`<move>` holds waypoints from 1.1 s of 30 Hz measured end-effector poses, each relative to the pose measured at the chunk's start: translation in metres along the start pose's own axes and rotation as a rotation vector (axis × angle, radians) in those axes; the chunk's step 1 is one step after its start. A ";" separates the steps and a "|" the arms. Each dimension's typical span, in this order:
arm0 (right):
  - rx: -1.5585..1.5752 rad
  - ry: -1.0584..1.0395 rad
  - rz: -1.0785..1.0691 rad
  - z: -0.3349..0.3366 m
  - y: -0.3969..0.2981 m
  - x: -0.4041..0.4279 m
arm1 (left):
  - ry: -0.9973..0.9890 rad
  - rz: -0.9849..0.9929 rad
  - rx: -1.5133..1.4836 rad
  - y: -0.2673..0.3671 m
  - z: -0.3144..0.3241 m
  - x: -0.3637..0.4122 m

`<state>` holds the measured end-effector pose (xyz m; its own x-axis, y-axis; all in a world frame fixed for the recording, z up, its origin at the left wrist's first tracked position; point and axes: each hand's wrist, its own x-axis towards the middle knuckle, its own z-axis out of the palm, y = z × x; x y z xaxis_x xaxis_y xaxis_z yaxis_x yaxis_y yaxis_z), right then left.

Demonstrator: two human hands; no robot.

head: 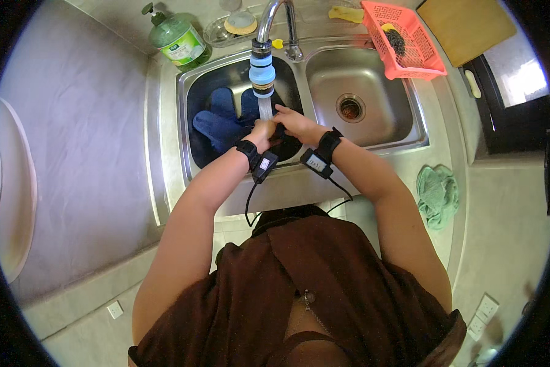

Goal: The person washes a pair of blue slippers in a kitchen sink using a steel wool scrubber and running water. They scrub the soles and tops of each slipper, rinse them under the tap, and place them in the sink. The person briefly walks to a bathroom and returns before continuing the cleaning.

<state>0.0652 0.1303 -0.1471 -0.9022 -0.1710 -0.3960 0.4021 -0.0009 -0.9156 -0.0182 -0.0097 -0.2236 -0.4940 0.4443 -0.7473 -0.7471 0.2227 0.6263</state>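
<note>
Water runs from the blue filter nozzle (262, 75) of a chrome faucet (266, 23) onto my hands over the left sink basin. My left hand (264, 130) is under the stream, its fingers bent and partly hidden. My right hand (297, 125) touches or nearly touches it, thumb and fingers towards the left hand; whether something small is between them cannot be told. Dark blue cloth items (217, 119), shaped like slippers or mitts, lie in the dark left basin (201, 153) beside my left hand. Both wrists wear black straps with small cabled devices.
The right steel basin (371, 91) has a drain strainer. A green pump bottle (178, 41) and a soap dish (215, 34) with a round sponge stand behind. A pink plastic basket (412, 46) holds a scourer. A green cloth (438, 195) and a wooden board (465, 27) are at the right.
</note>
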 end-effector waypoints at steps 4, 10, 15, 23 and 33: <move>0.088 0.103 -0.041 0.017 0.014 0.021 | 0.058 0.062 -0.011 0.005 0.002 -0.032; -0.418 0.085 -0.310 0.011 0.006 0.024 | -0.008 0.114 0.093 0.036 -0.030 -0.118; -0.964 -0.206 -0.157 -0.003 0.001 0.030 | 0.131 0.256 0.284 0.023 -0.079 -0.143; -1.527 -0.630 0.059 0.007 0.029 0.064 | 0.324 0.529 0.611 0.009 -0.092 -0.130; -1.509 -0.592 0.179 0.001 0.048 0.087 | 0.382 0.627 0.701 0.000 -0.093 -0.132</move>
<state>0.0063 0.1143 -0.2258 -0.5377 -0.3965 -0.7441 -0.3416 0.9093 -0.2376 0.0057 -0.1486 -0.1454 -0.9083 0.3758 -0.1836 0.0639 0.5586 0.8270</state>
